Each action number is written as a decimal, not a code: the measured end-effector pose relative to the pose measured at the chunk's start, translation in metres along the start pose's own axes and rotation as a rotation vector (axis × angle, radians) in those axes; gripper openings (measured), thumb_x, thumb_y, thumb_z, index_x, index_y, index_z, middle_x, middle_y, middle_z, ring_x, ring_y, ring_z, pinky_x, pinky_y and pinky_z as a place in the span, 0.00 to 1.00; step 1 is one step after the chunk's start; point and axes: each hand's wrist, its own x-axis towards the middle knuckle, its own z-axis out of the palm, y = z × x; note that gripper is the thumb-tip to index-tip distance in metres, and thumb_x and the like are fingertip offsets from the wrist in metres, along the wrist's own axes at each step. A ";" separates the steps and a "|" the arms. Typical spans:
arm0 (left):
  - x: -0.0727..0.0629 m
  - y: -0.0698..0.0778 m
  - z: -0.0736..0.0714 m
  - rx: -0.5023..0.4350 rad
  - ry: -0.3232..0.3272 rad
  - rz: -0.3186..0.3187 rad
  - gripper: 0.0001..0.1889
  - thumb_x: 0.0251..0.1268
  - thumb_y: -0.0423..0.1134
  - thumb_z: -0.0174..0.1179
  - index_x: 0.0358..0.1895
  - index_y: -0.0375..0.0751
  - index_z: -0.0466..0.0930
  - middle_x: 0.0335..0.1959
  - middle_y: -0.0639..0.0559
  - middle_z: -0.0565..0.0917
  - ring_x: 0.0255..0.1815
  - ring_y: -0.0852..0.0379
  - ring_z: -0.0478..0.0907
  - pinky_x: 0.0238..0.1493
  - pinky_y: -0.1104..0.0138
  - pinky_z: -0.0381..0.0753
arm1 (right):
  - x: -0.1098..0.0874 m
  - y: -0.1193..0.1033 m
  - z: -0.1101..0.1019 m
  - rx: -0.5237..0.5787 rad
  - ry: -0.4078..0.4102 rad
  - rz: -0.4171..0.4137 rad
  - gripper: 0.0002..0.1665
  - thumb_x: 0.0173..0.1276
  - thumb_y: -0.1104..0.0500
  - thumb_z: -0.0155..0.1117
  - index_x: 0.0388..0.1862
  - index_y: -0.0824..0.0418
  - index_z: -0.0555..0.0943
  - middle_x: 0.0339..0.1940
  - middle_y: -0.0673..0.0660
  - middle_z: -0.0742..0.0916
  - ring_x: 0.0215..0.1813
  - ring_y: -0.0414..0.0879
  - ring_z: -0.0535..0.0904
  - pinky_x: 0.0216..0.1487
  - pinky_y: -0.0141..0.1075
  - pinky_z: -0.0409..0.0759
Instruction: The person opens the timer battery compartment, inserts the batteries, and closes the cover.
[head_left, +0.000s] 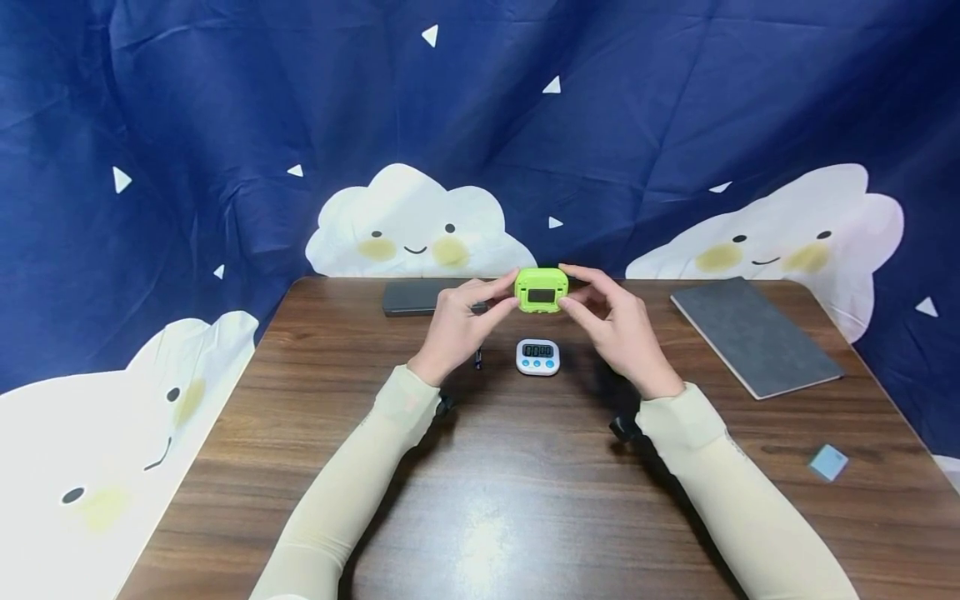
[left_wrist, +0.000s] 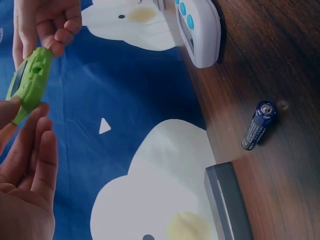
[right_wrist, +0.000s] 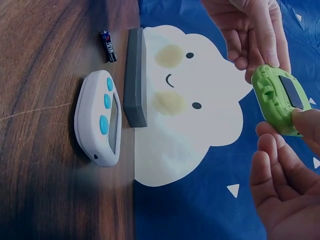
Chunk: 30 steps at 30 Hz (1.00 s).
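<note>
Held up above the far part of the table is a small green timer point(head_left: 542, 278), a rounded plastic body with a dark rectangular panel facing the head camera. My left hand point(head_left: 463, 323) pinches its left end between thumb and fingers, while my right hand point(head_left: 619, 327) pinches the right end. Notches show along one edge of the green timer point(right_wrist: 272, 97) in the right wrist view. Below it on the table lies a white timer point(head_left: 537, 367) with blue buttons and a digit display. A dark blue battery point(left_wrist: 257, 127) lies near the left hand, partly hidden in the head view.
A dark grey case point(head_left: 408, 300) lies at the table's back edge, behind the left hand. To the right are a grey notebook point(head_left: 753, 337) and a small light-blue block point(head_left: 828, 462). A blue curtain point(head_left: 480, 108) with cloud faces hangs behind the wooden table point(head_left: 585, 517).
</note>
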 end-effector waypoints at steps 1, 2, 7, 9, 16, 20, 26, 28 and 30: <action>0.000 0.000 0.000 -0.007 0.002 0.002 0.24 0.73 0.35 0.77 0.70 0.44 0.88 0.51 0.44 0.97 0.45 0.51 0.91 0.44 0.58 0.93 | 0.000 0.000 0.000 0.003 -0.001 0.003 0.27 0.81 0.58 0.74 0.77 0.47 0.84 0.44 0.59 0.96 0.39 0.38 0.85 0.41 0.22 0.77; 0.000 -0.001 0.001 -0.013 0.003 0.004 0.24 0.73 0.35 0.77 0.70 0.44 0.88 0.51 0.44 0.97 0.45 0.51 0.91 0.44 0.54 0.94 | 0.000 0.000 0.000 0.004 -0.002 0.006 0.27 0.81 0.58 0.74 0.77 0.48 0.84 0.44 0.59 0.96 0.39 0.37 0.85 0.41 0.22 0.78; 0.000 0.000 0.001 -0.031 -0.013 0.001 0.24 0.72 0.35 0.77 0.70 0.43 0.88 0.49 0.42 0.97 0.45 0.49 0.92 0.46 0.46 0.94 | 0.000 -0.002 -0.001 0.011 -0.007 0.026 0.27 0.82 0.58 0.74 0.77 0.48 0.84 0.44 0.60 0.95 0.39 0.38 0.85 0.40 0.23 0.78; 0.000 0.000 0.000 -0.041 -0.033 -0.012 0.25 0.71 0.34 0.78 0.70 0.42 0.87 0.47 0.42 0.97 0.46 0.48 0.93 0.47 0.46 0.95 | 0.000 -0.001 -0.002 0.023 -0.020 0.038 0.27 0.82 0.58 0.73 0.76 0.48 0.84 0.44 0.60 0.95 0.39 0.39 0.85 0.40 0.24 0.78; 0.000 0.000 -0.003 -0.074 -0.114 -0.050 0.27 0.68 0.33 0.80 0.70 0.40 0.88 0.42 0.43 0.96 0.43 0.49 0.91 0.47 0.42 0.95 | 0.002 0.002 -0.006 0.102 -0.108 0.105 0.27 0.83 0.58 0.71 0.78 0.54 0.83 0.45 0.65 0.95 0.39 0.38 0.89 0.40 0.25 0.84; 0.001 0.001 -0.004 -0.057 -0.133 -0.044 0.28 0.67 0.34 0.81 0.70 0.39 0.87 0.42 0.45 0.96 0.43 0.51 0.91 0.47 0.45 0.94 | 0.003 0.003 -0.009 0.150 -0.149 0.161 0.27 0.84 0.56 0.71 0.78 0.54 0.82 0.46 0.66 0.95 0.40 0.37 0.90 0.44 0.27 0.89; 0.001 0.003 -0.007 0.008 -0.143 -0.044 0.31 0.65 0.37 0.84 0.71 0.41 0.87 0.51 0.46 0.96 0.50 0.52 0.91 0.50 0.62 0.90 | 0.004 0.001 -0.012 0.224 -0.199 0.236 0.28 0.84 0.53 0.71 0.79 0.57 0.82 0.46 0.62 0.96 0.43 0.42 0.93 0.48 0.34 0.93; 0.001 0.004 -0.008 0.018 -0.147 -0.036 0.32 0.64 0.38 0.84 0.72 0.40 0.86 0.55 0.45 0.95 0.53 0.51 0.91 0.52 0.63 0.89 | 0.004 0.000 -0.013 0.242 -0.211 0.253 0.29 0.84 0.53 0.71 0.79 0.57 0.81 0.45 0.61 0.96 0.44 0.43 0.93 0.48 0.35 0.94; 0.001 0.005 -0.008 0.029 -0.148 -0.022 0.33 0.63 0.38 0.85 0.72 0.39 0.86 0.61 0.45 0.94 0.58 0.50 0.91 0.57 0.61 0.90 | 0.004 -0.002 -0.013 0.261 -0.221 0.267 0.29 0.84 0.54 0.71 0.79 0.58 0.81 0.45 0.60 0.96 0.43 0.44 0.94 0.47 0.35 0.94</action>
